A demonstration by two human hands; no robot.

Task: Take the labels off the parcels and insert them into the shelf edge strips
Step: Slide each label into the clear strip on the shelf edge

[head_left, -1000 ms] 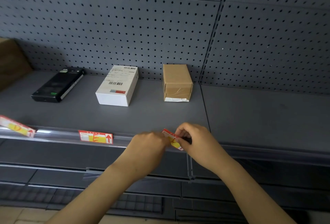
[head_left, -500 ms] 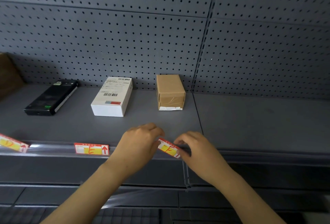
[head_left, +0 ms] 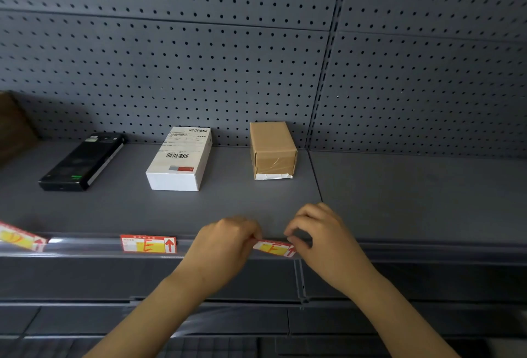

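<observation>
A red and yellow label [head_left: 273, 247] lies along the clear shelf edge strip [head_left: 85, 246], below the brown parcel [head_left: 272, 149]. My left hand [head_left: 228, 246] pinches its left end and my right hand [head_left: 319, 239] pinches its right end. Another label [head_left: 147, 243] sits in the strip below the white parcel [head_left: 179, 158]. A third label [head_left: 20, 236] sits tilted at the far left, below the black parcel [head_left: 82, 161].
The grey shelf [head_left: 413, 198] runs on to the right of the brown parcel. A perforated back panel [head_left: 256, 58] stands behind. A brown box [head_left: 12, 126] is partly in view at the far left. Lower shelves lie beneath my arms.
The label has come down from a tilted position to lie flat along the strip. My hands have spread apart to its two ends.
</observation>
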